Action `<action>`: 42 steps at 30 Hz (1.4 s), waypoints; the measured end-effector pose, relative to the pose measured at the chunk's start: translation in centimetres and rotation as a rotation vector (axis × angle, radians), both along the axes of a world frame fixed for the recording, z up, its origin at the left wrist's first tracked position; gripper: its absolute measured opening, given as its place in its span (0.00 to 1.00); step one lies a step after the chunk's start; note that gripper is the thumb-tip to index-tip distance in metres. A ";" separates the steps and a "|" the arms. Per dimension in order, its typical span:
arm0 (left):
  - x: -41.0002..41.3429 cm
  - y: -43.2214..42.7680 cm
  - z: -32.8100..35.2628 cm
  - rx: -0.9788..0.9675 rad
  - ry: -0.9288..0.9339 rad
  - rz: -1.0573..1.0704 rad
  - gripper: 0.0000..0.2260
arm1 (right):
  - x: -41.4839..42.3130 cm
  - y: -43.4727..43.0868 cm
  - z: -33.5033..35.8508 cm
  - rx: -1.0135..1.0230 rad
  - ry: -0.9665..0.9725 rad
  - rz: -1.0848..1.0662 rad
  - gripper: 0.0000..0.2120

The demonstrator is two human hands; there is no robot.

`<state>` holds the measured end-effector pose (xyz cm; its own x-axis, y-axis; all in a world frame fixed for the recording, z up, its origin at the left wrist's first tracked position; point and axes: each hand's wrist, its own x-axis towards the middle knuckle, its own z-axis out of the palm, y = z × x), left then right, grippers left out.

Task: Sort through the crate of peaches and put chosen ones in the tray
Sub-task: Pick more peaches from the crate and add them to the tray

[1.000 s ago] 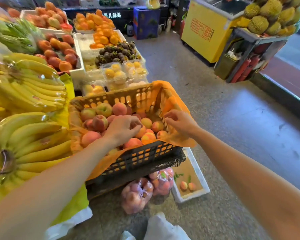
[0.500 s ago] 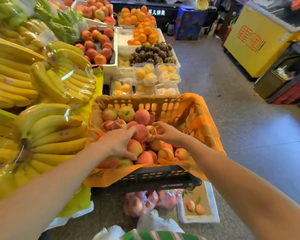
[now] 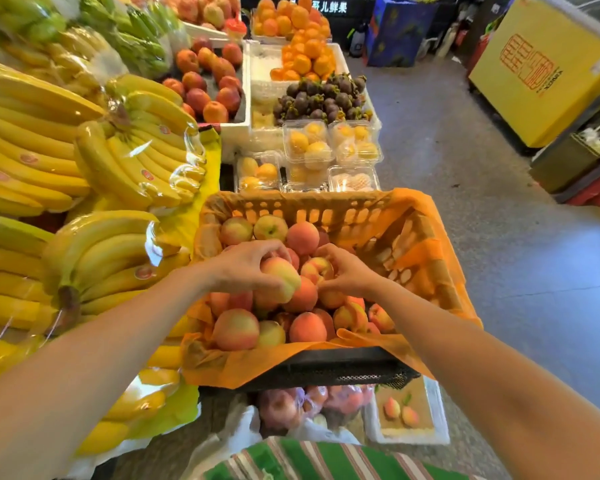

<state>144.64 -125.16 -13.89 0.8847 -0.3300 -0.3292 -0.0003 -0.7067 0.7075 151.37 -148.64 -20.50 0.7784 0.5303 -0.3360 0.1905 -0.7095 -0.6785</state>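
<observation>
Beyond the peach crate (image 3: 291, 206), signage (image 3: 329, 8) reads 鲜果.

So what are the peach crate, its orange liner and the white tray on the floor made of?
Crate: likely rigid moulded plastic, black, matte; lattice holes. Liner: thin plastic film, slightly glossy, crinkled; lattice shows through it. Tray: probably foam polystyrene, matte white; thick, soft-edged walls.

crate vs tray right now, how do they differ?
Crate is dark lattice plastic with orange liner; tray is white, shallow. Crate is heaped with peaches; tray holds two. Left hand and right hand each hold a peach in the crate; neither touches the tray. Both hold peaches.
</observation>
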 end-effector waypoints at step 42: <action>11.7 -3.1 -1.8 -0.706 0.626 -0.165 0.15 | -0.1 -7.2 2.0 -0.840 0.453 -0.036 0.22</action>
<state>156.31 -128.25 -15.71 0.5403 -0.7382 -0.4039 0.4614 -0.1415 0.8758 151.26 -155.82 -18.48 0.4921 -0.0426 -0.8695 0.0035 -0.9987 0.0509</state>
